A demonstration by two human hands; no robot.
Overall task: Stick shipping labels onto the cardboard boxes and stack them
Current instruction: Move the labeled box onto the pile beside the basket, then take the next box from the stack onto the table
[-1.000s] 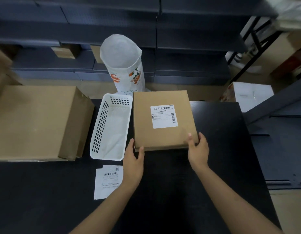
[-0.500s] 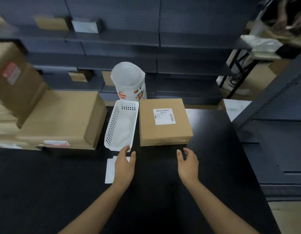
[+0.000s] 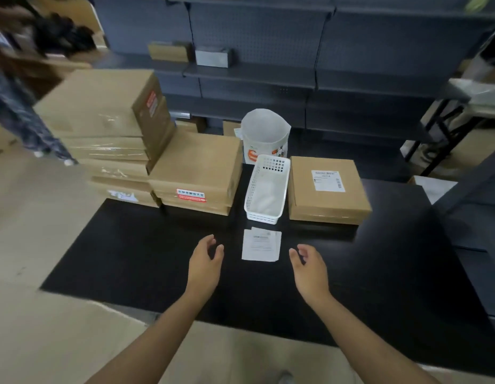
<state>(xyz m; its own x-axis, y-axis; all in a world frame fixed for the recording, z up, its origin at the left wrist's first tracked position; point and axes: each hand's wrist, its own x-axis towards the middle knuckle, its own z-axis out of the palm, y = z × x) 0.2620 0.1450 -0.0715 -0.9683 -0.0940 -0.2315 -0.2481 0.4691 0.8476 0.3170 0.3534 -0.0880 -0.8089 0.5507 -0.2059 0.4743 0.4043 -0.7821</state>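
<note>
A black bench [image 3: 129, 245] is seen from above, with dark metal shelving [image 3: 268, 79] behind it. At the far left, a tall stack of plain cardboard boxes [image 3: 107, 139] is piled at the bench's back corner. Just beside it, to the right, a lower stack of boxes [image 3: 196, 173] is seen, with a red and white sticker on its front edge. Next comes a white plastic basket [image 3: 265, 189], with a white paper bag [image 3: 265, 134] standing upright behind it. To the right of the basket, a labelled box [image 3: 326, 189] lies flat, and a white shipping label [image 3: 328, 180] is stuck on its top face.

In front of the basket, a small pile of loose labels [image 3: 261, 245] lies on the bench. The left hand [image 3: 206, 259] is held above the bench just left of these labels, fingers loosely curled and holding nothing. The right hand [image 3: 310, 263] is held just right of them, likewise relaxed and empty. The labelled box lies well beyond the right hand, untouched. The loose labels lie between the two hands.
</note>
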